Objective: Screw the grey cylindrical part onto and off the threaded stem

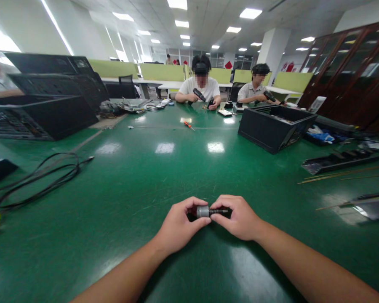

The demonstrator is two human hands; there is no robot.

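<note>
Just above the green table, my left hand (180, 222) is closed around a small grey metal cylinder (203, 211), its thumb and fingers on either side. From the cylinder's right end runs a dark ribbed shaft (219, 211) with a narrow tip. My right hand (239, 216) pinches this shaft close to the cylinder with thumb and fingertips. The two parts look in line and touching; whether they are one piece I cannot tell. The cylinder's left end is partly hidden by my left fingers.
On the green table (139, 168) lie a black cable (50, 179) at left and an orange screwdriver (188, 125) farther off. Black computer cases stand left (72, 118) and right (265, 130). Metal strips (337, 162) lie at right. Two people with power drills sit opposite.
</note>
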